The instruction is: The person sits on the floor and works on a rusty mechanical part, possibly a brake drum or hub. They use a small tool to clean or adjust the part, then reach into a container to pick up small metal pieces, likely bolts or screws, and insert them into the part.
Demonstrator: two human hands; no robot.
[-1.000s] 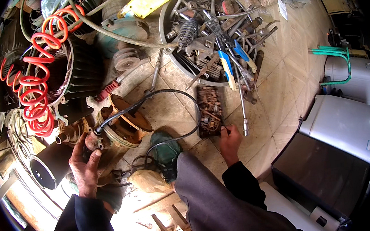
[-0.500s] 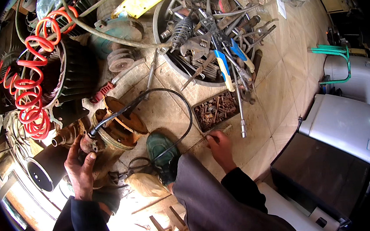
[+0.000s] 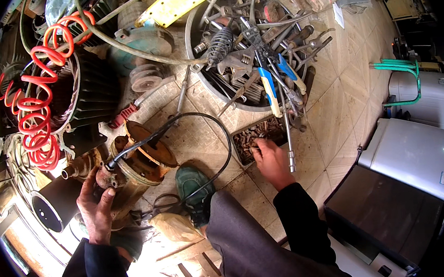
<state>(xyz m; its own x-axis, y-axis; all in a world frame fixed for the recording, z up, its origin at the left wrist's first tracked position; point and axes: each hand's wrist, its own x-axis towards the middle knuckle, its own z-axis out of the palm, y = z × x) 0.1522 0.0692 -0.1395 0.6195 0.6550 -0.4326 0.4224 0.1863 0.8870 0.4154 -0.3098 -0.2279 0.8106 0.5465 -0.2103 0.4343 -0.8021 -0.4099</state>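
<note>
My left hand [image 3: 98,215] grips a rusty metal cable fitting [image 3: 108,177], thumb on the near side and fingers round its left. A black cable [image 3: 206,114] runs out of the fitting and loops right and down toward my shoe. Just beside the fitting lies a rusty pump housing [image 3: 138,164] with a round flange [image 3: 151,143]. My right hand [image 3: 274,163] reaches into a small tray [image 3: 241,160] of rusty bolts and screws [image 3: 261,131]. Its fingers are curled and close together among them; the fingertips are partly hidden, and anything pinched there cannot be made out.
Beyond the bolt tray stands a round tub [image 3: 190,33] heaped with wrenches, pliers and sockets. A red coiled hose [image 3: 37,110] hangs over a finned motor casing [image 3: 91,89] at left. White and dark cabinets [image 3: 407,146] line the right. My shoe [image 3: 193,186] is on the tiles.
My right hand has moved forward and slightly right, from beside the tray's near edge into the bolts. My left hand stays on the cable fitting.
</note>
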